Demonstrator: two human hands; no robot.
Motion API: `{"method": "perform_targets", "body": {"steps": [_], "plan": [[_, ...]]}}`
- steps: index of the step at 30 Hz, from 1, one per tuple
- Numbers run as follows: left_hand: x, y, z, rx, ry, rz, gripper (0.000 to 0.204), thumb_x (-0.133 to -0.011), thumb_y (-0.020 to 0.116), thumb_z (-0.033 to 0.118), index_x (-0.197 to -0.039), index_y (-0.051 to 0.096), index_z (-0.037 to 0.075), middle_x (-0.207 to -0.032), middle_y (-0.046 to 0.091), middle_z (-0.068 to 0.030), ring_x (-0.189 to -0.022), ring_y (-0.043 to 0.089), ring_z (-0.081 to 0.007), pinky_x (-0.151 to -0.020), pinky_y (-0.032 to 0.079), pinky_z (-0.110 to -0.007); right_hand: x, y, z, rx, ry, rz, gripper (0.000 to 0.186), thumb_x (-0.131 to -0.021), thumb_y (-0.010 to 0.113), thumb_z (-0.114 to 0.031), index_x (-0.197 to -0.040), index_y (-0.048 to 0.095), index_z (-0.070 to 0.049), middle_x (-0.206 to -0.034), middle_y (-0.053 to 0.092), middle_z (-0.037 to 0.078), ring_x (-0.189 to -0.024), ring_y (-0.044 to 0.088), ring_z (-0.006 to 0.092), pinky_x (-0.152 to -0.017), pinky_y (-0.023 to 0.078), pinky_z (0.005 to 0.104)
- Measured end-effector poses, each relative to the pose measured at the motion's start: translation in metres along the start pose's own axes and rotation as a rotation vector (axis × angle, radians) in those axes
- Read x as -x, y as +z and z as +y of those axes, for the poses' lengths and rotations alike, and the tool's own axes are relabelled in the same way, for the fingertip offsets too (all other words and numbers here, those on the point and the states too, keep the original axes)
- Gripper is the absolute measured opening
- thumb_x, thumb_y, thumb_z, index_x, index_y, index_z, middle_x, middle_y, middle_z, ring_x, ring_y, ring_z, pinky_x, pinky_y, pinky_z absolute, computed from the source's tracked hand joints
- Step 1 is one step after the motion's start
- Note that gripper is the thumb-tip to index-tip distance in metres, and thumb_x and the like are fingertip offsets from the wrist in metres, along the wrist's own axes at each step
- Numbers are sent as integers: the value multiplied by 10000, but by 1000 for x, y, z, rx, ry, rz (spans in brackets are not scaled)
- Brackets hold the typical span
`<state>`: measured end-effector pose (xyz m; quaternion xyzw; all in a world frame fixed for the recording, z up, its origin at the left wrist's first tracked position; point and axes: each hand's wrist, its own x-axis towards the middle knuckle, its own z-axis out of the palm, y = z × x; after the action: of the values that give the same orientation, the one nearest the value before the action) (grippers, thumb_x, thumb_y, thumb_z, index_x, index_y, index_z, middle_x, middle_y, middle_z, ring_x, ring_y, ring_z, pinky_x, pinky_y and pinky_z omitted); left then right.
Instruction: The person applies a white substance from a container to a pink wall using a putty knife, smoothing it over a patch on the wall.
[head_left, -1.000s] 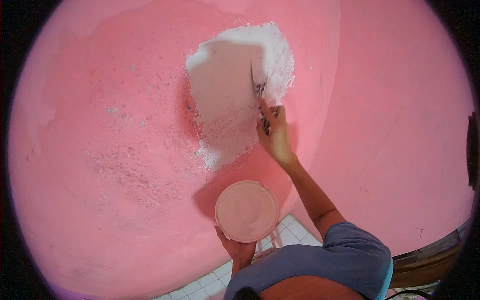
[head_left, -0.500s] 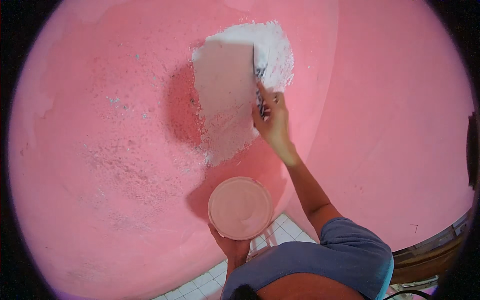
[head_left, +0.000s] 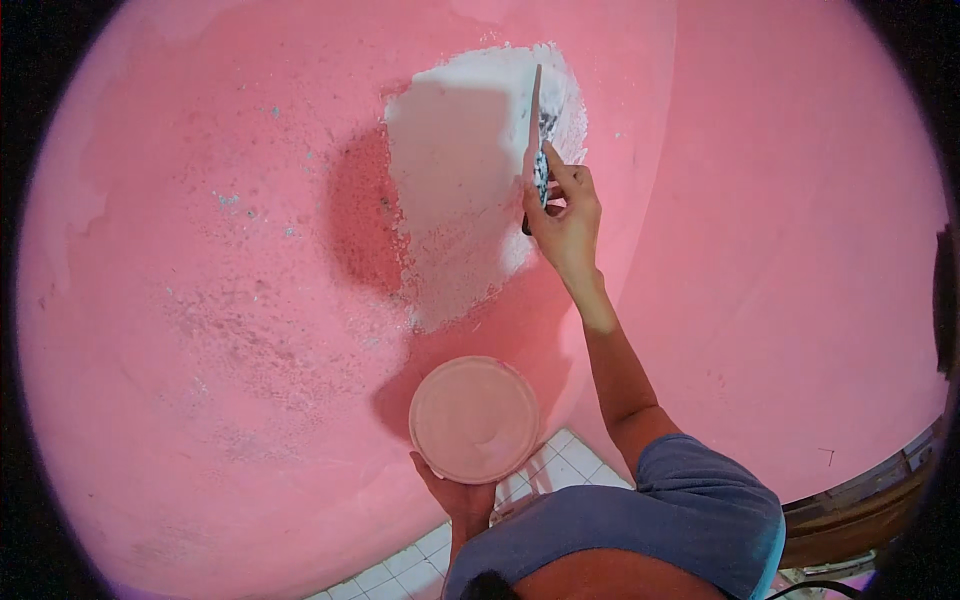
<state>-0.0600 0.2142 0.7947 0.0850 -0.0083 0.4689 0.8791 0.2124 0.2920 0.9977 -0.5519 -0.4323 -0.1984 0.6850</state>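
My right hand is closed round the handle of a putty knife, its blade seen nearly edge-on and pointing up. White smears cover the tool near the fingers. Behind the blade lies a patch of white filler on the pink wall; whether blade and wall touch I cannot tell. Lower down, my left hand supports a round tub of pale paste from beneath, its fingers mostly hidden under it. The paste surface looks smooth, with a curved mark in it.
Rough, pitted areas mark the wall to the left of the patch. A wall corner runs down to the right of my right hand. White floor tiles show below the tub. At the lower right edge sits a brown wooden thing.
My right hand has moved a little to the right with the putty knife, and the blade has turned edge-on. The tub has shifted slightly left.
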Motion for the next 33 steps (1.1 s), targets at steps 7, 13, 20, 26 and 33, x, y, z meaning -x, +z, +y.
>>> {"method": "perform_targets", "body": {"steps": [7,13,20,26,33], "plan": [[3,11,-4,26,35,-113,574,-973,326,479,-1403,248,107,-1470,308,-96,-1342,293,-274,-1138,164,-474,73,13,3,-75,42,-270,542,-777,653,42,-1295,532,-61,-863,434,32,-696,499,89,-537,501,200],[5,-1,6,444,-46,-116,576,-968,331,493,-1393,253,113,-1454,329,-110,-1334,303,-291,-1126,186,-484,55,-11,-21,-214,140,-204,530,-775,642,74,-1281,535,-37,-865,433,19,-702,496,70,-556,515,172],[8,19,-8,-43,50,194,619,-955,237,562,-1409,324,150,-1463,321,-110,-1340,288,-321,-1094,227,-545,24,7,17,-42,15,-109,590,-747,692,17,-1304,522,-78,-888,480,57,-693,514,102,-577,529,217],[16,11,2,-74,55,225,630,-951,227,572,-1416,325,159,-1464,323,-108,-1340,289,-325,-1087,238,-553,94,10,-8,-180,169,-353,582,-755,686,15,-1306,519,-70,-923,475,61,-709,529,98,-561,529,200],[19,7,11,-79,43,53,595,-961,301,525,-1411,299,136,-1457,334,-104,-1343,288,-292,-1115,193,-515,45,-12,2,-239,190,-141,516,-797,653,6,-1294,524,-48,-905,480,47,-696,524,84,-545,518,197]]}}
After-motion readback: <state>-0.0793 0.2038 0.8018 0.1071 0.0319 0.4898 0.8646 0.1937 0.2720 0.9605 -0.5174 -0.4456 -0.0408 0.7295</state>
